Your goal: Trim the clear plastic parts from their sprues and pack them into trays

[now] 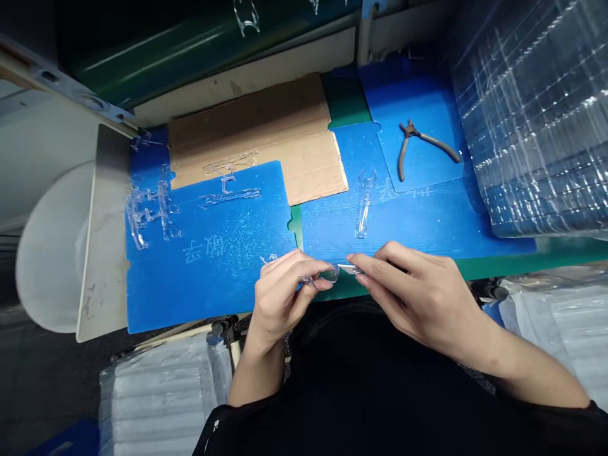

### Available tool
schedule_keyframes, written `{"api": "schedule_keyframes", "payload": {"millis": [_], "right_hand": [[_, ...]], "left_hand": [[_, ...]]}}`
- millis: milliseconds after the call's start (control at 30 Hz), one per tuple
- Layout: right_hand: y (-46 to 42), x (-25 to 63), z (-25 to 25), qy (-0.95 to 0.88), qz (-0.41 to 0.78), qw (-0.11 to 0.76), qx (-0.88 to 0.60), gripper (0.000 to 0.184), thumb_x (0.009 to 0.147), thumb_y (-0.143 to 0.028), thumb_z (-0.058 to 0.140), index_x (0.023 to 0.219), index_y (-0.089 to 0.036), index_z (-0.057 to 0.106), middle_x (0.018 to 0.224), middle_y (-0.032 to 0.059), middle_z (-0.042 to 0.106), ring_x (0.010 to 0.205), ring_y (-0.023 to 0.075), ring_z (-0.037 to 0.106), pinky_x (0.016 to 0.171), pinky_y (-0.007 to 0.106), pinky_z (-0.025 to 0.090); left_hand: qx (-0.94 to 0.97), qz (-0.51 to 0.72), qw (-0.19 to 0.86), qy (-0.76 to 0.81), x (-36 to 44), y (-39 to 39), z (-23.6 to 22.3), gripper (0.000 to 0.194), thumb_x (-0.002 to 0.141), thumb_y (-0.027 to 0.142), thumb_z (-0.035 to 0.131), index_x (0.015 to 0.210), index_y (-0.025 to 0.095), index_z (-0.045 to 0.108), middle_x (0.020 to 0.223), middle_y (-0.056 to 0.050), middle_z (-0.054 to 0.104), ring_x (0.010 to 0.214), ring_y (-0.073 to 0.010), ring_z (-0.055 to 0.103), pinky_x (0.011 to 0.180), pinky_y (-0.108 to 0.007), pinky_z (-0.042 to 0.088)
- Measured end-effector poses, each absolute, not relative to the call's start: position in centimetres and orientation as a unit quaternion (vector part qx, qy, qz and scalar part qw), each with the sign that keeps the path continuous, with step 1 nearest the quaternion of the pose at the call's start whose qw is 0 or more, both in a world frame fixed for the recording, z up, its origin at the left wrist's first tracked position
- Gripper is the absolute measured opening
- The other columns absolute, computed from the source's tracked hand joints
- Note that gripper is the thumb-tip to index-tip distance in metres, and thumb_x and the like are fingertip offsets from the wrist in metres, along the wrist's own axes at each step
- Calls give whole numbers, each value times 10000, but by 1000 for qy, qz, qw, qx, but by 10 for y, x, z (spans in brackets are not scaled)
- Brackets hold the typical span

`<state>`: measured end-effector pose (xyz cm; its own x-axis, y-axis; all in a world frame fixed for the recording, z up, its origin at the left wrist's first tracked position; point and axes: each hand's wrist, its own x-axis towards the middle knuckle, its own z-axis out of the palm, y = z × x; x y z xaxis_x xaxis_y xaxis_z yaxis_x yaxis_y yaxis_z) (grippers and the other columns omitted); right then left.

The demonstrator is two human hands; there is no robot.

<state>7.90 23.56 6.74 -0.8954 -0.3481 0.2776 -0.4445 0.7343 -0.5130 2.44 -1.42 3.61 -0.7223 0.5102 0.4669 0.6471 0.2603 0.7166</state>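
Between the hands [280, 297] [418, 297] sits a small, clear plastic part [330, 273].

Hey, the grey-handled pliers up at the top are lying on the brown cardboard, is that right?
Not quite: the pliers aren't on the cardboard. They lie on the blue plastic sheet to its right, as the head view shows.

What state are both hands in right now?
Left hand: closed, pinching a clear plastic part.
Right hand: closed, pinching a small metal blade.
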Motion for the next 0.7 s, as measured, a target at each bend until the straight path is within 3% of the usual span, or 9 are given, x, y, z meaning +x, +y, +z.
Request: {"api": "schedule_keyframes", "payload": {"millis": [333,700], "right_hand": [[235,79,69,-921,313,80,219,259,1142,-236,568,1344,-166,713,915,40,661,681,149,573,580,333,402],[233,78,68,-919,340,55,194,278,1156,-255,536,1368,-192,704,930,46,669,701,151,601,623,309,463]], "left_hand": [[-371,-496,74,-782,22,-12,36,140,1030,159,717,1164,197,732,910,-51,780,753,-152,661,690,-310,507],[-380,-501,75,-774,22,-12,37,132,1032,199,721,1164,200,734,875,-52,777,719,-166,671,672,-325,514]]}}
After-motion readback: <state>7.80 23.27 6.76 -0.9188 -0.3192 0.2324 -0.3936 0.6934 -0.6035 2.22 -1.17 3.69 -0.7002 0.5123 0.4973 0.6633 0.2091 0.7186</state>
